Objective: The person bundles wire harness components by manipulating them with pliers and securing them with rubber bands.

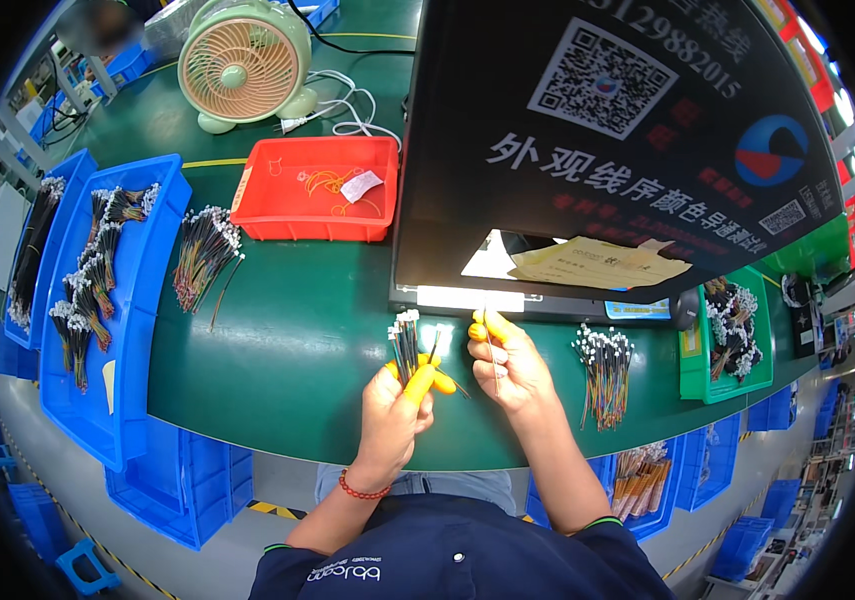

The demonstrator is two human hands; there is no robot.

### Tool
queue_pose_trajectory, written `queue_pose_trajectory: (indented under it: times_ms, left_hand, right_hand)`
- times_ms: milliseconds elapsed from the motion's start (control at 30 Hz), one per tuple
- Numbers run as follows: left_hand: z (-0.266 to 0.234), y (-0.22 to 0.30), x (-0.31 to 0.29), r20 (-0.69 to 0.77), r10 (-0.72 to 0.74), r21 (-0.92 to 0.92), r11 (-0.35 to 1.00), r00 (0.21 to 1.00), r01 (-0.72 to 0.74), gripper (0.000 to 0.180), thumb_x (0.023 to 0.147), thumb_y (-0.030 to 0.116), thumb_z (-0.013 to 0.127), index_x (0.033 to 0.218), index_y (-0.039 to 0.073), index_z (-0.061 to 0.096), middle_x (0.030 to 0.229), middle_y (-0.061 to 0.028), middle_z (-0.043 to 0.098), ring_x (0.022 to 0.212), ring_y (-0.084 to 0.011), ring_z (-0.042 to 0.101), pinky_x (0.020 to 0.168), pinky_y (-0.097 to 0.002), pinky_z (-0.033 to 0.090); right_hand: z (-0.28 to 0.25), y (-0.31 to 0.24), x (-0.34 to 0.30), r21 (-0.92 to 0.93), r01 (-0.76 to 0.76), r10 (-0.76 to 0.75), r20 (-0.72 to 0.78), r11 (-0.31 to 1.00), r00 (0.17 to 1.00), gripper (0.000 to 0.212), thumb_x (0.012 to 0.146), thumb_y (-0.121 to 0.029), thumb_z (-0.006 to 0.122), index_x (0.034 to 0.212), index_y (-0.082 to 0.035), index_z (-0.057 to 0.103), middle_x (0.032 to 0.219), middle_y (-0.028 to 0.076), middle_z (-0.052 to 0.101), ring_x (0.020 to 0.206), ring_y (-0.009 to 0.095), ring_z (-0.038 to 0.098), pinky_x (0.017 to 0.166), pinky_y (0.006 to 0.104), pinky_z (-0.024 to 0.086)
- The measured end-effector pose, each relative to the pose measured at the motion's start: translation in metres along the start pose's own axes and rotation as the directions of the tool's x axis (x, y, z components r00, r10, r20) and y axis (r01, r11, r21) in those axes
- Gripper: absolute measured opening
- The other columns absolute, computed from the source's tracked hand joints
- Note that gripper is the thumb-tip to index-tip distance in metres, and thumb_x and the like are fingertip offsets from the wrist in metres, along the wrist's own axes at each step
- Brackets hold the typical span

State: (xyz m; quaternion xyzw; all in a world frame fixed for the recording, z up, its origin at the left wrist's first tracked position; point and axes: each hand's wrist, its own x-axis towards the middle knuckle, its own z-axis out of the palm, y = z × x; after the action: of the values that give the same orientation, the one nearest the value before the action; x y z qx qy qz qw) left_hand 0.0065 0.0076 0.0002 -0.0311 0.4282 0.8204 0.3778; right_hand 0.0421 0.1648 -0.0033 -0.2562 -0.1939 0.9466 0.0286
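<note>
My left hand (399, 408), with yellow finger cots on some fingertips, is closed round a bundle of wire harnesses (405, 345) whose white connectors point up. My right hand (510, 365), also in yellow finger cots, pinches a single thin wire harness (494, 372) just in front of the lit opening of a black testing machine (547, 200). The upper end of that harness lies by the bright slot and is hard to make out. On the green table, a pile of wire harnesses (604, 375) lies to the right of my right hand, and another pile (205, 255) lies farther left.
A red tray (317, 232) with yellow wires stands behind my left hand, near a green fan (237, 75). Blue bins (137, 400) of harnesses line the left side. A green bin (692, 385) of harnesses stands at the right. The machine's panel overhangs the work area.
</note>
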Motion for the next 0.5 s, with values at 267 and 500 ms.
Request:
queue_pose_trajectory:
  times_ms: [267,500]
  left_hand:
    - [0.001,-0.005,0.001,0.066,-0.035,-0.026,0.999,0.997,0.037,0.014,0.085,0.013,0.049,0.092,0.001,0.047,0.070,-0.0072,0.054,0.045,-0.0028,0.039,0.035,-0.0144,0.029]
    - [0.003,0.000,-0.002,-0.002,0.154,0.186,0.971,0.988,-0.151,0.015,0.086,0.011,0.045,0.100,0.005,0.043,0.066,-0.0031,0.053,0.040,0.0000,0.029,0.034,-0.0147,0.021]
  right_hand:
    - [0.011,0.030,-0.014,-0.715,0.457,-0.362,0.297,0.529,0.884,0.017,0.078,-0.014,0.060,0.087,0.000,0.058,0.074,0.003,0.052,0.053,0.006,0.045,0.046,0.0180,0.039]
    - [0.012,-0.003,-0.009,-0.237,0.011,-0.023,-0.048,0.971,0.999,0.018,0.082,-0.021,0.054,0.078,-0.004,0.050,0.069,0.004,0.052,0.042,0.003,0.037,0.032,0.0157,0.030]
